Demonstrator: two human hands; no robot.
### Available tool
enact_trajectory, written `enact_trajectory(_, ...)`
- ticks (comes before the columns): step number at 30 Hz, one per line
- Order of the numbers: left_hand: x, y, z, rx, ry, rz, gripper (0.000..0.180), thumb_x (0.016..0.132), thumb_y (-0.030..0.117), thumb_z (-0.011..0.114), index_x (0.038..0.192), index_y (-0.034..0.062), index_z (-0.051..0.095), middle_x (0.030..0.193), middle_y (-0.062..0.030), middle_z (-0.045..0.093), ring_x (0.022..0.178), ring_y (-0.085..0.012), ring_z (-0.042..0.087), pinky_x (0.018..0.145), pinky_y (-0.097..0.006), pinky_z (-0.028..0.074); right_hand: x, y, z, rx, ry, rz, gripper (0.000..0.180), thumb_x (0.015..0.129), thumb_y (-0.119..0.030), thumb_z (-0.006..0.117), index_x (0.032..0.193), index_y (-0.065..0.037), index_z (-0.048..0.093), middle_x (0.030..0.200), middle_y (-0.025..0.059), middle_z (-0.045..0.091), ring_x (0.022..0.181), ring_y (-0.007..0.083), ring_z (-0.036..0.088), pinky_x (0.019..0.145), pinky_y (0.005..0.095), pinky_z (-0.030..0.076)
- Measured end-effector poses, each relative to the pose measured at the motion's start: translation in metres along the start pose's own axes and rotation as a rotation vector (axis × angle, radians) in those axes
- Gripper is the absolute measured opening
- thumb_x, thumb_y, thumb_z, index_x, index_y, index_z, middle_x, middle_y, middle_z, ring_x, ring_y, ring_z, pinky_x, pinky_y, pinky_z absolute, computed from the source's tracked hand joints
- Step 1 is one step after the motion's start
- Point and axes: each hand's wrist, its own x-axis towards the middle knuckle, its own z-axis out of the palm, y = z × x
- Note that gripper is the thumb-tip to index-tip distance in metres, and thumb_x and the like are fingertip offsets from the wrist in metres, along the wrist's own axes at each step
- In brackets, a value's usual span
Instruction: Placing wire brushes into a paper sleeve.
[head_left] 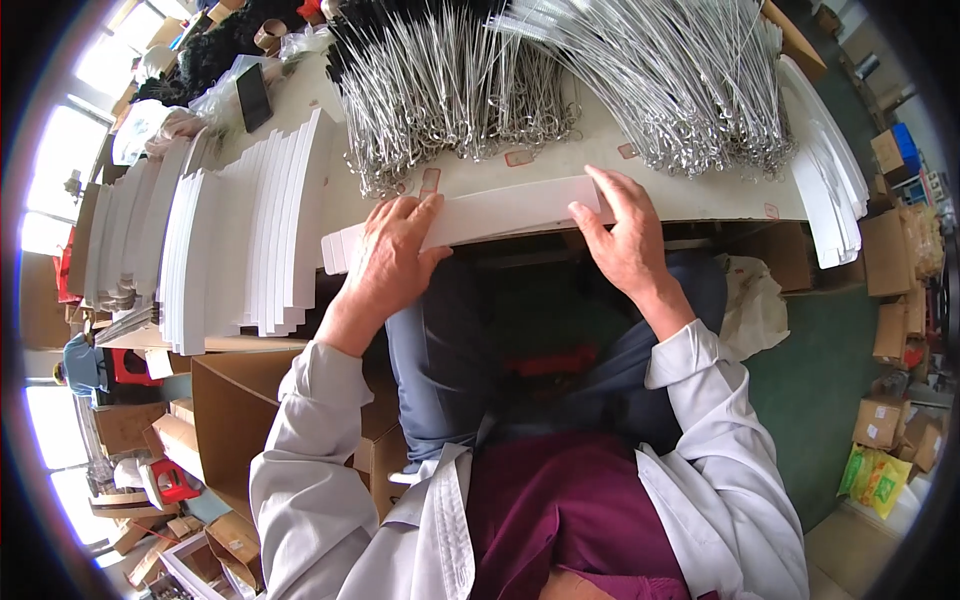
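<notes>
A long, narrow white cardboard box [515,208] lies across the front edge of the table, held in both hands. My left hand [392,248] is closed round its left part, thumb on the near side and fingers over the top. At the right end of the box, my right hand [625,228] grips it between thumb and fingers. Just beyond the box lie two big heaps of thin twisted-wire rods with looped ends, one heap [455,105] with black bristles at its far end, the other [690,90] to the right.
Several upright white boxes [285,225] stand in rows at the left. Flat white cartons [825,170] hang over the table's right edge. A dark phone [254,98] lies at the back left. An open brown carton [235,420] stands below the table, left of my legs.
</notes>
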Motion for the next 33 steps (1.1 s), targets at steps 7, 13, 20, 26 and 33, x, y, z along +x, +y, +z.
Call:
enact_trajectory(7, 0.000, -0.021, 0.011, 0.023, 0.099, -0.007, 0.048, 0.085, 0.018, 0.076, 0.128, -0.0012, 0.064, 0.127, -0.0217, 0.064, 0.120, -0.0422, 0.058, 0.106, -0.049, 0.044, 0.009, 0.004, 0.018, -0.116, -0.030, -0.064, 0.037, 0.088, -0.028, 0.078, 0.115, -0.004, 0.072, 0.115, 0.0125, 0.067, 0.106, 0.0328, 0.063, 0.094, 0.0429, 0.052)
enact_trajectory(13, 0.016, 0.014, -0.002, 0.081, 0.282, 0.001, 0.030, 0.089, 0.015, 0.073, 0.115, 0.0016, 0.068, 0.108, -0.0177, 0.069, 0.099, -0.0378, 0.067, 0.088, -0.045, 0.054, 0.006, 0.009, 0.023, -0.152, 0.011, -0.081, 0.036, 0.089, -0.029, 0.077, 0.114, -0.003, 0.074, 0.115, 0.0120, 0.067, 0.102, 0.0323, 0.063, 0.091, 0.0428, 0.052)
enact_trajectory(20, 0.081, -0.003, 0.026, -0.007, 0.203, -0.164, 0.024, 0.090, 0.019, 0.072, 0.107, 0.0025, 0.069, 0.091, -0.0180, 0.071, 0.081, -0.0383, 0.070, 0.072, -0.045, 0.056, 0.005, 0.009, 0.028, -0.078, 0.041, -0.039, 0.037, 0.089, -0.032, 0.076, 0.114, -0.005, 0.074, 0.113, 0.0114, 0.067, 0.102, 0.0323, 0.063, 0.089, 0.0420, 0.053)
enact_trajectory(26, 0.100, -0.013, 0.038, -0.045, 0.165, -0.157, 0.013, 0.093, 0.019, 0.067, 0.093, 0.0063, 0.068, 0.083, -0.0181, 0.069, 0.079, -0.0383, 0.069, 0.072, -0.046, 0.056, 0.006, 0.010, 0.025, -0.077, 0.048, -0.038, 0.038, 0.089, -0.034, 0.076, 0.113, -0.005, 0.074, 0.111, 0.0126, 0.069, 0.100, 0.0332, 0.064, 0.087, 0.0428, 0.053)
enact_trajectory(33, 0.103, 0.000, -0.003, -0.477, 0.359, -0.294, 0.008, 0.090, 0.008, 0.072, 0.094, 0.0010, 0.073, 0.079, -0.0045, 0.072, 0.073, -0.0082, 0.067, 0.068, -0.026, 0.055, 0.007, 0.013, 0.023, -0.068, 0.061, -0.054, 0.043, 0.090, -0.036, 0.075, 0.115, -0.001, 0.071, 0.112, 0.0131, 0.069, 0.100, 0.0336, 0.064, 0.087, 0.0420, 0.054)
